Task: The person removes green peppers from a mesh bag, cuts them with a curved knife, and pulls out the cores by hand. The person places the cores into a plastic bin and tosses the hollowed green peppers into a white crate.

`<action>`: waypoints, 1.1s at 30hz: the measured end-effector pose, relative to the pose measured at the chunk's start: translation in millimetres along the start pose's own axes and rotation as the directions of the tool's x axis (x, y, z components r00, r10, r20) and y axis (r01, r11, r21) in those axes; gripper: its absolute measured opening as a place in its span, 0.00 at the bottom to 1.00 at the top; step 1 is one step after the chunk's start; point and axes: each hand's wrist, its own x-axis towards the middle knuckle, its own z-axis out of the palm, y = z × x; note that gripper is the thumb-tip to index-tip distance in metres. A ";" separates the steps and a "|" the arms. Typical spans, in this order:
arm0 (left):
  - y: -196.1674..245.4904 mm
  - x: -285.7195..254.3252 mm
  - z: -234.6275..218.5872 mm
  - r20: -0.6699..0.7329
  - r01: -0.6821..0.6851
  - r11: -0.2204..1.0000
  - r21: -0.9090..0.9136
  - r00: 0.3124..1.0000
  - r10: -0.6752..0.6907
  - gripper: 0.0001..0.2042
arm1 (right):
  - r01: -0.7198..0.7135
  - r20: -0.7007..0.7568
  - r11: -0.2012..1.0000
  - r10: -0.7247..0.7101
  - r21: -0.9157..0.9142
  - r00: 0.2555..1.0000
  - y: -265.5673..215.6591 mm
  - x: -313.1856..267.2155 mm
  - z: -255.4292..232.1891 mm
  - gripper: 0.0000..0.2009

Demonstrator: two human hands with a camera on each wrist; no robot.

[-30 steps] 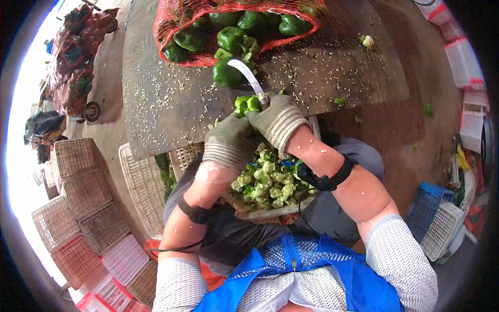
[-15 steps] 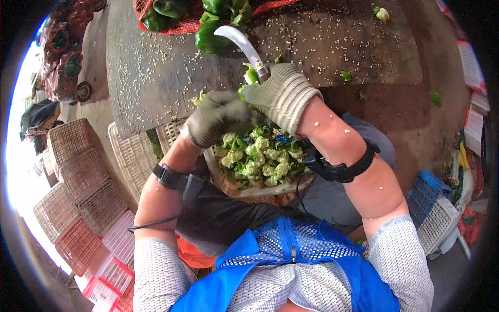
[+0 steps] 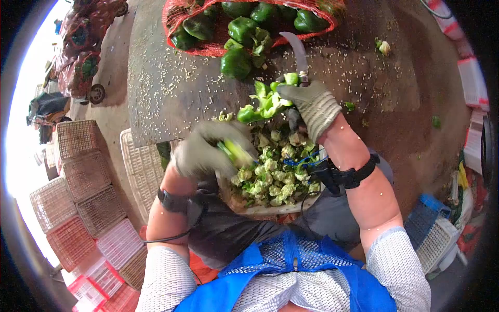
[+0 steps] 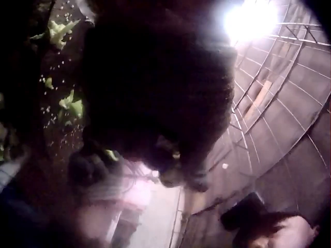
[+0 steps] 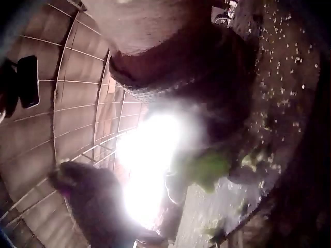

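In the head view the gloved left hand [image 3: 210,149], blurred, holds a pale green piece [image 3: 235,153] above the left side of a container of pepper cores [image 3: 270,174]. The gloved right hand [image 3: 312,103] grips a knife with a curved blade [image 3: 297,51] pointing up, along with green pepper pieces [image 3: 270,101] at its fingers. A whole green pepper [image 3: 236,63] lies on the board [image 3: 171,93], in front of a red mesh bag [image 3: 195,51] of peppers. The right wrist view shows a blurred green piece [image 5: 207,169] below the dark right hand.
Seeds are scattered over the board, with a pepper core [image 3: 383,47] at its right. Stacked plastic crates [image 3: 91,177] stand at the left, and a blue crate [image 3: 429,213] is at the right. Filled bags on a wheeled cart [image 3: 78,57] stand at the upper left.
The left hand has drawn away from the right, down and left, with a pale green piece. Opened pepper pieces now show at the right hand, and the knife's blade stands more upright.
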 end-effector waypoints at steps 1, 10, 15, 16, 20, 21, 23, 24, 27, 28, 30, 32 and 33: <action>21.5 3.8 18.1 0.099 0.139 0.950 0.280 0.980 -0.172 0.17 | -0.036 -0.026 0.999 0.035 -0.036 0.999 -3.1 0.0 -2.7 0.13; -101.3 -0.4 1.3 -0.156 0.266 0.873 -0.409 0.922 -0.354 0.43 | 0.045 0.146 0.984 -0.071 0.174 0.987 -22.3 -34.9 1.0 0.15; -34.3 -5.3 41.2 -0.166 0.000 0.632 -0.775 0.965 -0.203 0.36 | 0.202 0.276 0.972 -0.228 0.119 0.934 10.5 -43.7 16.7 0.17; -43.1 -6.5 45.7 -0.285 -0.103 0.678 -0.728 0.944 -0.163 0.26 | 0.261 0.274 0.965 -0.260 0.030 0.926 12.0 -58.1 28.5 0.17; -4.8 -78.9 76.5 -0.625 -0.284 0.794 -0.537 0.766 -0.149 0.17 | 0.341 0.297 0.937 -0.305 -0.077 0.905 -5.8 -123.4 101.5 0.17; -2.9 -106.1 80.7 -0.695 -0.372 0.760 -0.534 0.704 -0.144 0.16 | 0.457 0.408 0.889 -0.424 0.018 0.809 4.3 -125.1 121.8 0.15; -20.3 -174.0 67.5 -0.794 -0.525 0.736 -0.428 0.607 -0.028 0.16 | 0.616 0.574 0.783 -0.542 0.081 0.613 0.1 -153.7 168.0 0.12; -8.7 -193.5 78.6 -0.864 -0.590 0.723 -0.359 0.504 -0.018 0.17 | 0.549 0.632 0.829 -0.483 0.108 0.605 5.0 -161.2 193.5 0.15; -23.2 -272.1 72.3 -0.977 -0.701 0.694 -0.166 0.213 -0.018 0.19 | 0.729 0.764 0.665 -0.381 -0.164 0.520 20.2 -177.5 266.9 0.25; -34.4 -300.0 63.4 -0.991 -0.710 0.695 -0.116 0.132 -0.030 0.19 | 0.768 0.767 0.602 -0.381 -0.217 0.516 21.8 -183.7 279.1 0.26; -65.8 -341.8 36.1 -0.991 -0.678 0.724 -0.129 0.056 -0.125 0.21 | 0.785 0.783 0.527 -0.316 -0.325 0.536 26.5 -186.9 296.1 0.28; -115.6 -376.9 -5.7 -0.945 -0.612 0.732 -0.301 0.088 -0.315 0.22 | 0.781 0.787 0.486 -0.264 -0.391 0.558 39.7 -181.5 306.6 0.28; -143.7 -392.7 -28.9 -0.896 -0.559 0.716 -0.418 0.124 -0.426 0.23 | 0.751 0.827 0.562 -0.195 -0.346 0.527 71.9 -156.3 329.4 0.29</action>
